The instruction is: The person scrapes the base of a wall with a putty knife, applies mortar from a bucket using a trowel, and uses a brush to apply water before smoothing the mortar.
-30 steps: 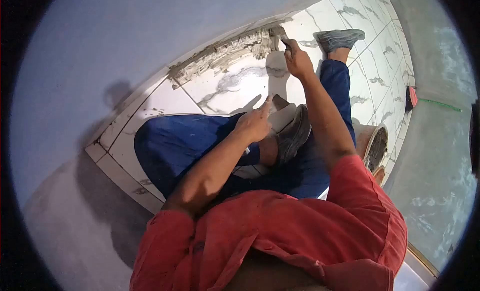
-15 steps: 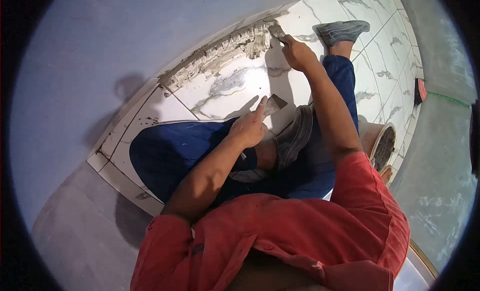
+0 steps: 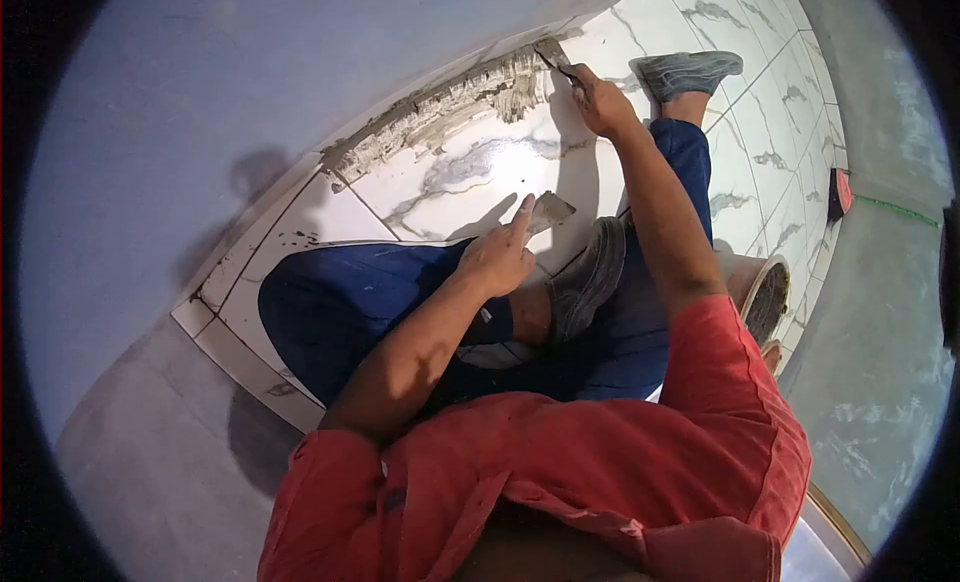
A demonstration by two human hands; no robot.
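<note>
My right hand [image 3: 606, 106] is closed round the handle of a putty knife [image 3: 553, 57], its blade against the mortar near the foot of the wall. That grey mortar [image 3: 450, 107] lies in a rough band along the join of wall and floor tiles, smeared out onto the tile face. Lower down, my left hand [image 3: 495, 260] grips a scraper [image 3: 551, 213] with a wide, mortar-stained blade, the index finger stretched along it. The scraper is over the marbled white tile [image 3: 440, 187]; its handle is hidden in my palm.
A bucket [image 3: 765, 292] with dark residue inside lies tipped beside my right leg. The bluish wall [image 3: 200, 112] rises on the left. My shoes [image 3: 690, 74] rest on the tiles. A red and black object [image 3: 840, 194] stands near the far right wall.
My right hand and its putty knife have shifted slightly, and the blade now sits at a different angle on the mortar. My left hand has stayed almost still.
</note>
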